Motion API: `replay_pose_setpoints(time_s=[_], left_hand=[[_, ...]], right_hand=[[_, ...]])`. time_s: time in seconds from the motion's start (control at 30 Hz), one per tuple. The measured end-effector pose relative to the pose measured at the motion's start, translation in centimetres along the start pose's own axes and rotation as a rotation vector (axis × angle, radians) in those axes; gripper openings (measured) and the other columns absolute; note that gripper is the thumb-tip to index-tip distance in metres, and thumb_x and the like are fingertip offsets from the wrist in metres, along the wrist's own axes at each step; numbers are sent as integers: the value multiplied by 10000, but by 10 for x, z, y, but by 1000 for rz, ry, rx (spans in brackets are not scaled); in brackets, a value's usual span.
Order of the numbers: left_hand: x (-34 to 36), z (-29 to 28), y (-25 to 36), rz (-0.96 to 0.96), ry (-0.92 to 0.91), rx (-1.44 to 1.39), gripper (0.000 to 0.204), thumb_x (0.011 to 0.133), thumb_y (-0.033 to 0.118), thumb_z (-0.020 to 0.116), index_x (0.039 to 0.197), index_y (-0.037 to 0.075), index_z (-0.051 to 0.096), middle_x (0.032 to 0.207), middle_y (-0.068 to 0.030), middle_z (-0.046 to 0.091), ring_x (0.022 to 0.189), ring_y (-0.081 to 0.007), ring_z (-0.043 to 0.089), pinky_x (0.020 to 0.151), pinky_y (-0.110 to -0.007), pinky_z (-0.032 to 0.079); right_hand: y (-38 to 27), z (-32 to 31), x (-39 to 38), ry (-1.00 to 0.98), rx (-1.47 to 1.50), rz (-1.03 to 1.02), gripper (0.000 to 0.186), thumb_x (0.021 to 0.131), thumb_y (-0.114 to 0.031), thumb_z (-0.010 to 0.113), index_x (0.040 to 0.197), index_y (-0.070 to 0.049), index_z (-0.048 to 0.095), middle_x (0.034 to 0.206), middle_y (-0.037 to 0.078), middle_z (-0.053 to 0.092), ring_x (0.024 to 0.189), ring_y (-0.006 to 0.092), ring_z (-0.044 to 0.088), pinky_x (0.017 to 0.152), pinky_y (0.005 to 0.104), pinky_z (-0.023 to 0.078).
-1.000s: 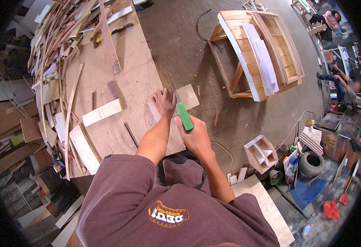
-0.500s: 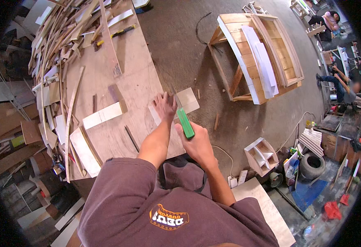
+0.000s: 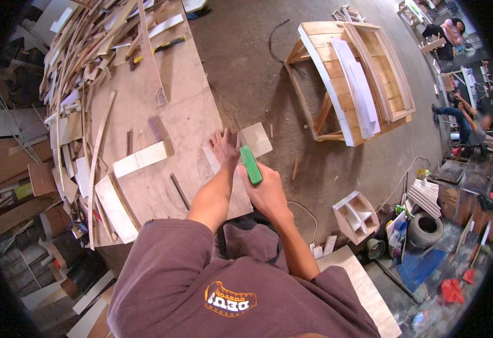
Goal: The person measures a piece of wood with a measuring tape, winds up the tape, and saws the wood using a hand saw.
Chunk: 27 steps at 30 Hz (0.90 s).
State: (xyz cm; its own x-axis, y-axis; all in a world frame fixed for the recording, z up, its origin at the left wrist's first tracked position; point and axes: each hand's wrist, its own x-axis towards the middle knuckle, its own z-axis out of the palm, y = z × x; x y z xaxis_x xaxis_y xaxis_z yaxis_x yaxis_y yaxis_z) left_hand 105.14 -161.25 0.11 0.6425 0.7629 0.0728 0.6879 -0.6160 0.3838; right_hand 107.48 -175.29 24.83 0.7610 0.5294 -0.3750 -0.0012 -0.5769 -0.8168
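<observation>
My right hand [image 3: 266, 190] is wrapped round the green handle [image 3: 250, 164] of a handsaw. The thin saw blade [image 3: 237, 128] points away from me, just right of my left hand. A pale, thin wooden board [image 3: 258, 139] lies across the right edge of the plywood worktop [image 3: 187, 121], part of it sticking out past that edge. My left hand [image 3: 224, 145] bears down on the board with its fingers bent over it, close beside the blade. Hand and blade hide the middle of the board, so the cut itself cannot be seen.
Many wood offcuts [image 3: 83, 62] are heaped at the far left. A pale block [image 3: 140, 159] and a dark strip [image 3: 179, 190] lie on the worktop. Right of it stand a wooden frame piece [image 3: 350, 84] and a small divided box [image 3: 356, 217]. Other people sit at far right.
My right hand and the saw have slid slightly forward, away from me. The left hand stays on the board.
</observation>
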Motion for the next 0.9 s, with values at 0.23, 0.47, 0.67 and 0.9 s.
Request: replay_pose_setpoints(time_s=[0.23,0.47,0.67,0.9], left_hand=[[7,1,3,-10,43,31,342,797,417,632,968,124,596,1021,-93,512,1045,-290,465,920,-458,337],[2,-8,14,-10,17,-24,367,776,419,653,983,122,593,1037,-90,509,1055,-284,461,930,-449,334],[0,-2,-1,-30,-21,63,368,755,368,687,1024,138,588,1042,-83,504,1056,-281,457,930,-450,336],[5,7,2,-41,2,66,367,746,331,691,1048,157,576,1036,-85,500,1063,-277,457,931,-454,336]], right_hand=[[5,1,9,17,62,-3,410,909,-401,624,870,7,638,800,285,624,812,488,599,691,496,489],[6,-1,6,16,116,13,408,907,-397,627,865,8,633,785,293,616,785,494,596,678,500,487],[0,3,1,20,64,-30,398,919,-353,640,886,43,615,694,253,568,577,343,478,624,410,463],[-3,10,32,10,46,-10,409,914,-371,644,929,38,629,674,245,547,577,344,465,633,409,472]])
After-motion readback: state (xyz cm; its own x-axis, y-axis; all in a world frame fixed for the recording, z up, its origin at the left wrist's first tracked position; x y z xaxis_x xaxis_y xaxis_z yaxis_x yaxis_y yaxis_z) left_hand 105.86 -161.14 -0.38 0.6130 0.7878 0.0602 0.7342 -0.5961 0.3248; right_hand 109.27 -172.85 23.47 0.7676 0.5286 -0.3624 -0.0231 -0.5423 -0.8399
